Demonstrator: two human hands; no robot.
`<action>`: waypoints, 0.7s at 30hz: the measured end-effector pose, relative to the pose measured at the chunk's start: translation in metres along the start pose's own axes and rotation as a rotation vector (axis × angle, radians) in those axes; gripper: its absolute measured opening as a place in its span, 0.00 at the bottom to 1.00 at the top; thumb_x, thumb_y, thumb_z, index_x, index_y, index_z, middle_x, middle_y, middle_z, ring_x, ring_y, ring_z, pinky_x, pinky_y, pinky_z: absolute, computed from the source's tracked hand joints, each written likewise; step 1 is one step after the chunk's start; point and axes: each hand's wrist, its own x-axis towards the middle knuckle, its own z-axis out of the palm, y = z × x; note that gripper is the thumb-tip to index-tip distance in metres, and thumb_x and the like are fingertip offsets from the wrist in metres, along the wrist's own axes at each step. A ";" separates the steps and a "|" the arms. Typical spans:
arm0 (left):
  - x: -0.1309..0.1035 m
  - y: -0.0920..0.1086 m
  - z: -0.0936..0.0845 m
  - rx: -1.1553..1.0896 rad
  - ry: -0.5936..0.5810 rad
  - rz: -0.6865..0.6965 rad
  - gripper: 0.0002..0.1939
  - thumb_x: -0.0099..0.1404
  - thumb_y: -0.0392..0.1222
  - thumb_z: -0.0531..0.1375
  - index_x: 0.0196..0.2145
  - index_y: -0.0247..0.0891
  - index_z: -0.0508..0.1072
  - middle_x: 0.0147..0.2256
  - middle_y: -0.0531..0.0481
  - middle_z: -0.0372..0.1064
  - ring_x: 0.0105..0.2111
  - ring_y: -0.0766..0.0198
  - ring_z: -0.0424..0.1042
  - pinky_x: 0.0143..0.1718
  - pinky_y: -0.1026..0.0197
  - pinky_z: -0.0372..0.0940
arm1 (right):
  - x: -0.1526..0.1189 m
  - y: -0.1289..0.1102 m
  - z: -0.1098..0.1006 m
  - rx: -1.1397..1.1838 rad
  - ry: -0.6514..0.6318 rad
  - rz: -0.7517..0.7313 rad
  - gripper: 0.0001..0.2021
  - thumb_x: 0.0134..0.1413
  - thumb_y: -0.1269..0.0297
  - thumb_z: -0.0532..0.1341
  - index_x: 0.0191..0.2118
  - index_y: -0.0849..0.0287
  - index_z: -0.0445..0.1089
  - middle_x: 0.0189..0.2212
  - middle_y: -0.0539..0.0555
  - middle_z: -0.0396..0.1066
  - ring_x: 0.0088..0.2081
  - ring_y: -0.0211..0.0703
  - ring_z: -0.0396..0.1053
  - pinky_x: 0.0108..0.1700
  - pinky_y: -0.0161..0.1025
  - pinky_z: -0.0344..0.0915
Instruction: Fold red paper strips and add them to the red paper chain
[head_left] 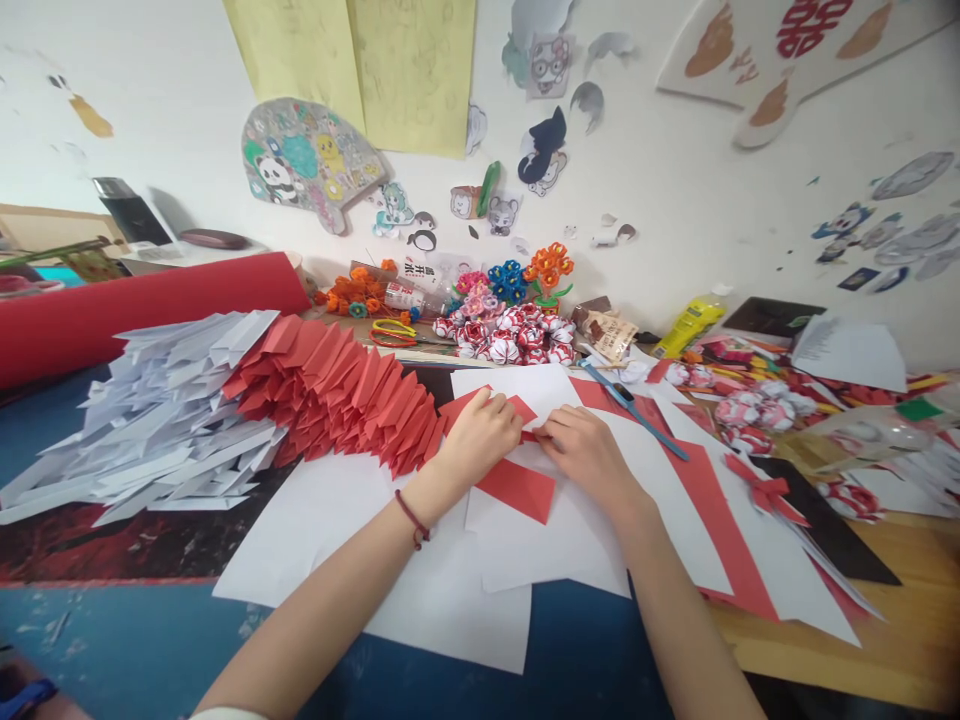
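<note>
My left hand (480,432), a dark red cord bracelet (412,520) on its wrist, is closed with the fingertips pinching one end of a small piece of red paper (529,436). Opposite it, my right hand (583,442) pinches the same piece; most of it is hidden by the fingers. Just below the hands lies a red paper rectangle (519,490) on white sheets (450,600). To the left, folded red paper pieces (337,395) stand packed in a long curved row, touching a heap of folded white paper pieces (180,410).
A blue watch strap (637,410) lies on paper sheets at right. Behind are yellow-handled scissors (392,332), red-and-white paper flowers (517,335) and a yellow bottle (691,322). A red roll (165,300) spans the back left. A wooden tabletop (900,600) shows at right.
</note>
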 end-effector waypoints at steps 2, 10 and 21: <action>0.000 0.001 0.001 0.023 0.002 0.017 0.07 0.67 0.28 0.54 0.33 0.32 0.72 0.31 0.45 0.69 0.38 0.54 0.67 0.45 0.51 0.55 | 0.000 0.000 0.000 -0.017 -0.004 -0.009 0.08 0.59 0.76 0.58 0.32 0.61 0.72 0.30 0.54 0.71 0.35 0.44 0.66 0.41 0.41 0.59; 0.001 0.002 0.004 0.067 0.000 0.106 0.09 0.67 0.28 0.54 0.32 0.31 0.73 0.30 0.45 0.71 0.34 0.56 0.69 0.46 0.51 0.55 | -0.004 0.001 0.002 -0.062 0.008 -0.040 0.11 0.54 0.81 0.57 0.31 0.61 0.74 0.27 0.54 0.69 0.33 0.45 0.64 0.37 0.41 0.57; -0.008 -0.010 -0.004 -0.079 -0.011 0.133 0.08 0.65 0.32 0.59 0.27 0.34 0.72 0.26 0.48 0.70 0.34 0.57 0.66 0.41 0.53 0.54 | -0.008 0.000 -0.002 0.054 -0.009 -0.002 0.16 0.52 0.83 0.57 0.38 0.60 0.78 0.26 0.53 0.70 0.35 0.45 0.63 0.40 0.42 0.57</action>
